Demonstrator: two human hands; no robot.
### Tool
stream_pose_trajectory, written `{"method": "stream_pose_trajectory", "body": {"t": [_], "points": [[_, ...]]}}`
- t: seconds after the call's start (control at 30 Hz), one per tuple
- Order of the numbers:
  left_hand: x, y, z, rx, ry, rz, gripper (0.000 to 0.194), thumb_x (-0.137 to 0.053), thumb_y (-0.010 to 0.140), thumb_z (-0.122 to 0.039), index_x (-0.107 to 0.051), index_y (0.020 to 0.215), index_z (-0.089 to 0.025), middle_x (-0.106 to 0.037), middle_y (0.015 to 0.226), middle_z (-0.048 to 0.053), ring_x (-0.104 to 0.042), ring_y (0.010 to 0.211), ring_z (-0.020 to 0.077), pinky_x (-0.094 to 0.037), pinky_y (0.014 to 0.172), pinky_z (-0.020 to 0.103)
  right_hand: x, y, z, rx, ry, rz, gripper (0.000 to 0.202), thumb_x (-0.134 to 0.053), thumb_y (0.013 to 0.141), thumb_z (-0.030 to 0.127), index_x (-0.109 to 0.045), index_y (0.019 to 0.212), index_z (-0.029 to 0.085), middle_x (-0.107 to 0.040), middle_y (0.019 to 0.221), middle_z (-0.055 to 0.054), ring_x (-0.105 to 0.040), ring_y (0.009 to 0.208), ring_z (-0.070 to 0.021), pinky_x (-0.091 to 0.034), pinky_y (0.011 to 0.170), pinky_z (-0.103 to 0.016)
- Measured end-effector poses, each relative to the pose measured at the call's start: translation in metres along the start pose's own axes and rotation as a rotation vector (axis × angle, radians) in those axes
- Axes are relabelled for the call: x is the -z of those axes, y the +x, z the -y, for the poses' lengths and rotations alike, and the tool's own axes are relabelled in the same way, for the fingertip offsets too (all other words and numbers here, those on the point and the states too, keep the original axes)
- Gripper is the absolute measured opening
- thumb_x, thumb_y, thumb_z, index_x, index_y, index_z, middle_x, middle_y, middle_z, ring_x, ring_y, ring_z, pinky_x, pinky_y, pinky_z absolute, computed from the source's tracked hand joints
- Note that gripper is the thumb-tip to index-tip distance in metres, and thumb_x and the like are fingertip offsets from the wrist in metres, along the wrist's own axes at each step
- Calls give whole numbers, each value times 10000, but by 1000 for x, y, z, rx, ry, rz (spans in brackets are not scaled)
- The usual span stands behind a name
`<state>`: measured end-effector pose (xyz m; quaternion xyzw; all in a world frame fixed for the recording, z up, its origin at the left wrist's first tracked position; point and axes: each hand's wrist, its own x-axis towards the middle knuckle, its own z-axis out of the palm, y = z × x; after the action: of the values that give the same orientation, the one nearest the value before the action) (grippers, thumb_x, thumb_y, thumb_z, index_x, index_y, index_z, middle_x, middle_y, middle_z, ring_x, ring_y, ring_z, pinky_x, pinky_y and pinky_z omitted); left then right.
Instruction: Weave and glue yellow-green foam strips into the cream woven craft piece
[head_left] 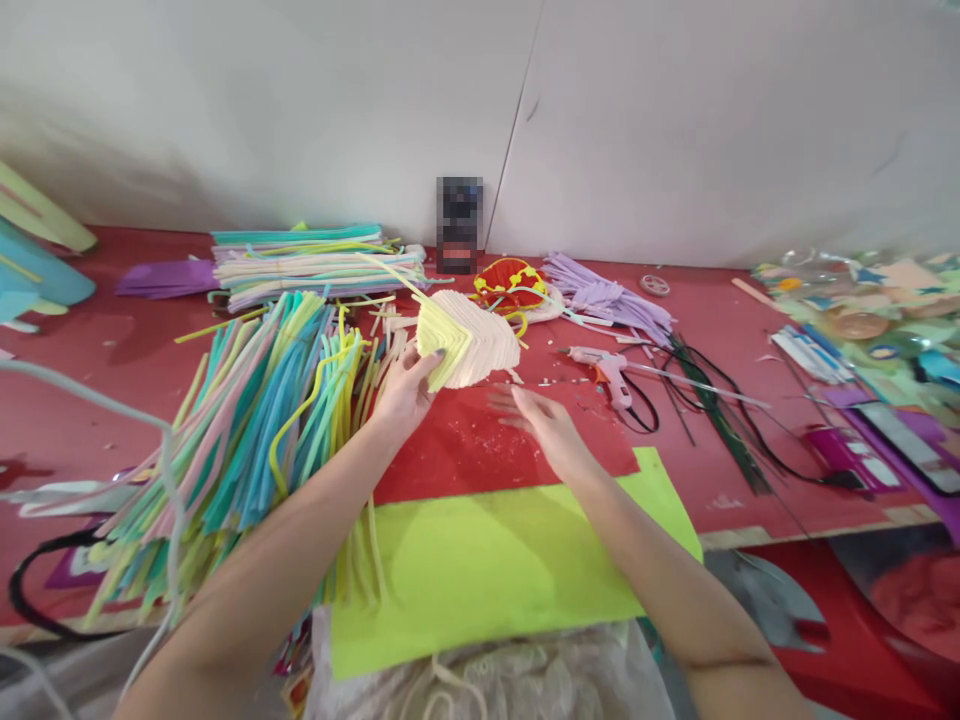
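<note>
My left hand (409, 388) grips the lower left edge of a leaf-shaped piece (480, 345) made of rows of pipe cleaners, yellow on its left part and pale cream on the rest. A loose yellow stem sticks out from its top left. Below and right of the piece, my right hand (541, 420) hovers over the red mat (465, 450), its fingers apart, somewhat blurred, holding nothing. A pink glue gun (613, 375) lies to the right of my right hand.
Bundles of colored pipe cleaners (262, 400) cover the left side, with more (315, 265) behind. Purple ones (607, 295) lie at the back. A lime sheet (487, 570) hangs over the front edge. Black cables (757, 430) and craft pieces (892, 310) are on the right.
</note>
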<state>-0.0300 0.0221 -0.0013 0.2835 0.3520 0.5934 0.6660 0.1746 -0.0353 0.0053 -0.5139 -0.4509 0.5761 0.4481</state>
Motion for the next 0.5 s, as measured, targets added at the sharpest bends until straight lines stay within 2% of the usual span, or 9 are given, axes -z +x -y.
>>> {"method": "stream_pose_trajectory", "body": {"t": [0.1,0.2,0.3,0.43,0.5], "points": [[-5,-6,4,-7,63,109,391,-801,670,-293,-620,1001,-192,-707,1037,52,-688,908,170,-551,799,260,-9,5,-2,-44,247,10,356,-684,770,539,-692,957,236,-735,1034,-61,-681,1013,-228,-558,884,-398],[-7,-11,8,-34,169,240,471,-837,623,-349,-606,1006,-201,-694,1043,56,-665,968,195,-543,848,315,-7,15,0,-26,361,-104,326,-761,698,489,-660,878,236,-739,970,-27,-694,918,-200,-583,796,-354],[-9,-15,10,-34,281,450,498,-838,627,-379,-602,1030,-206,-675,1095,76,-648,1014,209,-528,890,352,4,27,-2,-26,377,-190,367,-807,641,435,-651,907,236,-741,951,-21,-699,838,-198,-579,681,-325],[-15,-26,9,-25,551,683,306,-708,785,-397,-618,983,-182,-686,1045,92,-664,962,192,-517,893,350,22,40,-6,12,337,-241,380,-814,613,433,-622,871,231,-744,911,-20,-704,880,-234,-573,733,-369],[-20,-36,10,-89,770,761,206,-618,863,-370,-621,935,-177,-698,961,72,-670,883,163,-524,829,305,32,46,-6,50,306,-271,377,-806,610,443,-607,850,231,-742,884,-19,-704,886,-238,-567,757,-380]]}}
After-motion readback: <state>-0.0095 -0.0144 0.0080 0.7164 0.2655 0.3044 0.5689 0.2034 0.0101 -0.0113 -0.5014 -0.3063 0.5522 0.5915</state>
